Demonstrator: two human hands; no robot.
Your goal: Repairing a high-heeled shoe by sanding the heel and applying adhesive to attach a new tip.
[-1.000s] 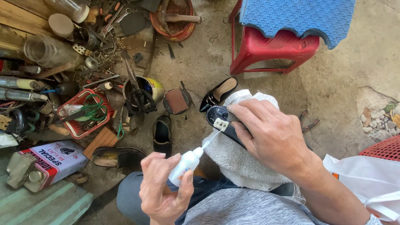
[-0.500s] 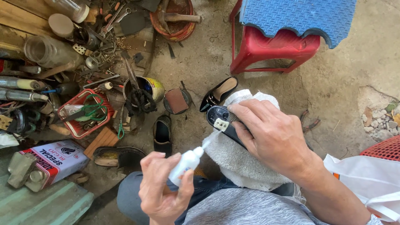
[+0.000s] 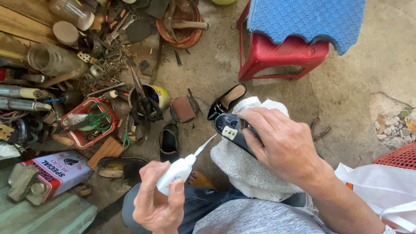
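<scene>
Red plastic stool [image 3: 281,58], topped with a blue textured cushion [image 3: 305,19]: stood on the concrete just beyond the shoe. White towel [image 3: 247,169]: lay over the person's lap, under the shoe. Right hand [image 3: 281,145]: fingers clamped round the black shoe [image 3: 229,130], holding it sole-up on the towel. Left hand [image 3: 158,203]: fingers closed round a small white glue bottle [image 3: 177,171], below and left of the shoe, its thin nozzle angled toward the shoe's heel end, tip close to it. Round tin [image 3: 151,97] of tools: left of the shoe.

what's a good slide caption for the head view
Left hand aims small white squeeze bottle at black shoe heel held by right hand
</scene>
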